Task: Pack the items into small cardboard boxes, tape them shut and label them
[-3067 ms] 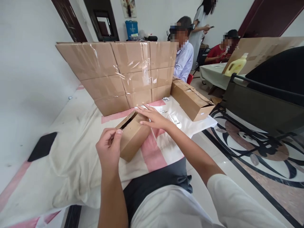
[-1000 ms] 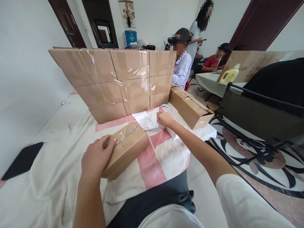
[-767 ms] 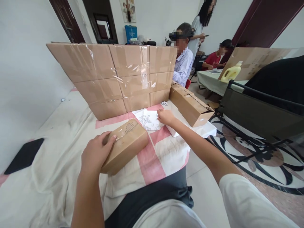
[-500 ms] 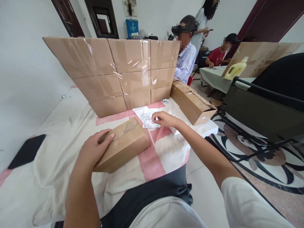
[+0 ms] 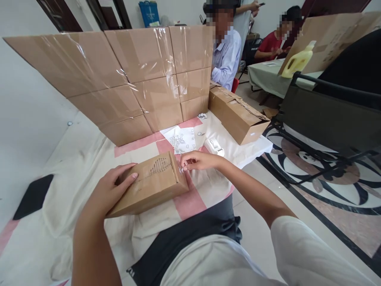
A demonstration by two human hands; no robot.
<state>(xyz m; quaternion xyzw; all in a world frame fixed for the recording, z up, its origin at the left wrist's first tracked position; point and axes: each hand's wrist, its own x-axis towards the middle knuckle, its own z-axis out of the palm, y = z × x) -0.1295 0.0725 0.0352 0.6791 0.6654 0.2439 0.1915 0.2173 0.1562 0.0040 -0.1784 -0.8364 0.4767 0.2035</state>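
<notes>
A brown cardboard box [image 5: 149,184] lies tilted on the cloth-covered table, its top marked with dark short strokes in a leaf-like patch. My left hand [image 5: 117,184] grips its left end, thumb on top. Close to the box's right end, my right hand [image 5: 197,160] is closed in a pinch on a small pale piece, too small to name. Behind that hand lie white sheets [image 5: 186,139] printed with small outlined shapes. A white tape dispenser [image 5: 214,147] rests right of the sheets.
A wall of taped cardboard boxes [image 5: 143,79] stands across the back of the table. At the right edge is a long carton [image 5: 238,113]. A black flat object [image 5: 34,196] lies far left. People sit beyond the boxes; a dark folding chair [image 5: 321,115] stands right.
My right hand has moved from over the printed sheets towards me, to the right end of the box. My left hand stays on the box. The tape dispenser now shows more fully.
</notes>
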